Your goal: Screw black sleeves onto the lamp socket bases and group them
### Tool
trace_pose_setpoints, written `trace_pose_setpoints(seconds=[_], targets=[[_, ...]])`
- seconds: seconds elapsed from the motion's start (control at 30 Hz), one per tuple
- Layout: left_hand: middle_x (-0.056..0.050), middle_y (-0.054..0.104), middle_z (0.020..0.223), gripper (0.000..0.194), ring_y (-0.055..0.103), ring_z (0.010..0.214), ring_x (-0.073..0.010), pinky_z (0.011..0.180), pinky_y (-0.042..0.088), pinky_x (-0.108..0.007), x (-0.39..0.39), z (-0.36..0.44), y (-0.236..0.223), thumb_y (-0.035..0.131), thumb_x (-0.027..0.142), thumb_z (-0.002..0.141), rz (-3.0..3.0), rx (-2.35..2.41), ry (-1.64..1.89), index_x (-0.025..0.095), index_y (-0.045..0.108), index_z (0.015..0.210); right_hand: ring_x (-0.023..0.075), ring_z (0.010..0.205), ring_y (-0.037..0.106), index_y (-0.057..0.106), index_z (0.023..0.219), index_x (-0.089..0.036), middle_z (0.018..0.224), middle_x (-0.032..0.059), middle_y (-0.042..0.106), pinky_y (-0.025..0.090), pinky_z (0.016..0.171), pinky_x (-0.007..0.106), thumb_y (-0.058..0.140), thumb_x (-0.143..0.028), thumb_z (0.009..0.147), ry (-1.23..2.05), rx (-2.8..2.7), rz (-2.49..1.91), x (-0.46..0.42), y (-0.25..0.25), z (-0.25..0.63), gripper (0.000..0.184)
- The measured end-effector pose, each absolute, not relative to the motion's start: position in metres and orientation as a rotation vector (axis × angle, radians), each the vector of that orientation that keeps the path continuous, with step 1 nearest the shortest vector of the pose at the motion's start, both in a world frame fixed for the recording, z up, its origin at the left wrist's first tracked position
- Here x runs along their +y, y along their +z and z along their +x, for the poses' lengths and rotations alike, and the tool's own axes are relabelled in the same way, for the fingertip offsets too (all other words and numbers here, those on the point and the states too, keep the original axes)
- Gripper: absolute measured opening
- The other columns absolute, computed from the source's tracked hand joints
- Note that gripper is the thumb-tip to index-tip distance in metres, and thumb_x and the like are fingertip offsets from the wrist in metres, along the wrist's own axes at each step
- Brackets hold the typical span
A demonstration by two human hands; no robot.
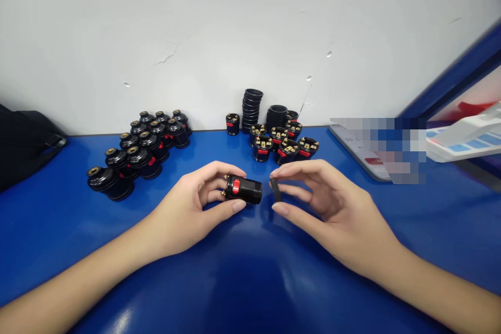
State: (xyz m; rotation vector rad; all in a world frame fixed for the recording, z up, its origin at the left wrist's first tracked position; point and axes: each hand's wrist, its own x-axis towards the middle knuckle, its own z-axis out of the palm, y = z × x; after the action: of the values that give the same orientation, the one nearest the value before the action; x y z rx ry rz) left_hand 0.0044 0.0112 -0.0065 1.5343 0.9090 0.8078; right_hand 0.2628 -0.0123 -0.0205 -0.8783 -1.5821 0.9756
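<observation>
Between the thumb and fingers of my left hand [195, 209] lies a black lamp holder body [250, 190], turned on its side. It has a red switch on its flank, and brass terminals stick out of its left end. My right hand [332, 203] pinches a thin black ring [276, 189] by its edge, thumb below and forefinger above. The ring is held upright, facing the right end of the body, with a small gap between the two. Both hands are just above the blue table [235, 282].
Several capped black holders [148, 162] stand in rows at the back left. Several uncapped bodies [287, 151] with brass terminals stand behind my hands, near a tall stack of black rings [252, 109]. A phone-like grey device [352, 151], partly blurred out, lies right. Dark fabric [27, 141] sits far left.
</observation>
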Motion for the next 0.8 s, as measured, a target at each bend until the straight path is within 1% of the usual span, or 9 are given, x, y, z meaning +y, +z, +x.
trace_pose_setpoints(seconds=[0.1,0.17,0.23,0.3,0.4,0.47,0.57,0.7,0.8], targets=[[-0.002,0.079,0.106,0.038,0.069,0.078,-0.0068,0.074,0.057,-0.016,0.006,0.011,-0.004,0.084,0.026,0.095,1.387,0.907,0.776,0.019,0.067,0.128,0.0240,0.125,0.077,0.072,0.127,-0.029,0.123,0.0045,0.076,0.065,0.112,0.042,0.089,-0.020,0.092,1.057,-1.584,-0.850,-0.014,-0.021,0.261,0.040],[-0.001,0.080,0.100,0.037,0.069,0.074,-0.0053,0.070,0.056,-0.014,0.003,0.015,-0.002,0.087,0.027,0.093,1.314,0.917,0.755,0.018,0.068,0.125,0.0265,0.131,0.075,0.072,0.129,-0.029,0.127,0.0056,0.075,0.062,0.117,0.046,0.087,-0.019,0.093,1.096,-1.597,-0.826,-0.015,-0.022,0.260,0.040],[-0.001,0.081,0.095,0.036,0.074,0.077,-0.0079,0.073,0.059,-0.016,0.002,0.018,-0.001,0.090,0.027,0.090,1.269,0.934,0.753,0.017,0.070,0.119,0.0284,0.134,0.074,0.073,0.126,-0.028,0.130,0.0064,0.075,0.059,0.120,0.049,0.087,-0.019,0.094,1.132,-1.602,-0.799,-0.015,-0.022,0.260,0.036],[-0.002,0.083,0.093,0.036,0.080,0.082,-0.0129,0.078,0.063,-0.021,0.002,0.019,0.000,0.092,0.030,0.088,1.236,0.950,0.754,0.017,0.072,0.115,0.0293,0.134,0.075,0.075,0.124,-0.027,0.130,0.0068,0.076,0.058,0.121,0.050,0.087,-0.018,0.094,1.165,-1.597,-0.785,-0.015,-0.022,0.261,0.034],[-0.006,0.086,0.094,0.039,0.085,0.087,-0.0192,0.084,0.068,-0.028,0.003,0.021,0.001,0.094,0.040,0.087,1.210,0.941,0.732,0.016,0.074,0.111,0.0275,0.130,0.077,0.077,0.123,-0.026,0.127,0.0063,0.077,0.060,0.119,0.046,0.088,-0.014,0.092,1.125,-1.627,-0.798,-0.014,-0.022,0.264,0.035],[-0.009,0.087,0.093,0.044,0.086,0.089,-0.0216,0.085,0.069,-0.029,0.003,0.021,0.001,0.093,0.048,0.087,1.207,0.943,0.706,0.015,0.075,0.111,0.0252,0.125,0.079,0.079,0.121,-0.027,0.124,0.0056,0.078,0.064,0.115,0.043,0.088,-0.012,0.091,1.062,-1.665,-0.804,-0.013,-0.021,0.265,0.035],[-0.010,0.086,0.086,0.051,0.087,0.082,-0.0220,0.076,0.069,-0.025,0.004,0.022,0.003,0.091,0.058,0.085,1.201,0.979,0.667,0.013,0.078,0.106,0.0242,0.119,0.081,0.081,0.119,-0.028,0.123,0.0054,0.077,0.069,0.108,0.041,0.087,-0.010,0.091,1.045,-1.676,-0.760,-0.014,-0.021,0.264,0.034],[-0.008,0.081,0.071,0.059,0.082,0.061,-0.0194,0.057,0.062,-0.019,0.003,0.022,0.006,0.084,0.070,0.086,1.155,1.005,0.584,0.012,0.075,0.084,0.0240,0.118,0.081,0.083,0.115,-0.029,0.122,0.0062,0.079,0.070,0.107,0.041,0.085,-0.006,0.091,0.959,-1.709,-0.746,-0.017,-0.020,0.262,0.033],[-0.008,0.079,0.070,0.060,0.082,0.060,-0.0188,0.054,0.061,-0.017,0.003,0.023,0.007,0.082,0.071,0.088,1.123,0.991,0.564,0.012,0.074,0.082,0.0243,0.117,0.081,0.082,0.113,-0.028,0.124,0.0072,0.080,0.071,0.105,0.039,0.081,-0.003,0.092,0.892,-1.747,-0.758,-0.018,-0.019,0.263,0.033]])
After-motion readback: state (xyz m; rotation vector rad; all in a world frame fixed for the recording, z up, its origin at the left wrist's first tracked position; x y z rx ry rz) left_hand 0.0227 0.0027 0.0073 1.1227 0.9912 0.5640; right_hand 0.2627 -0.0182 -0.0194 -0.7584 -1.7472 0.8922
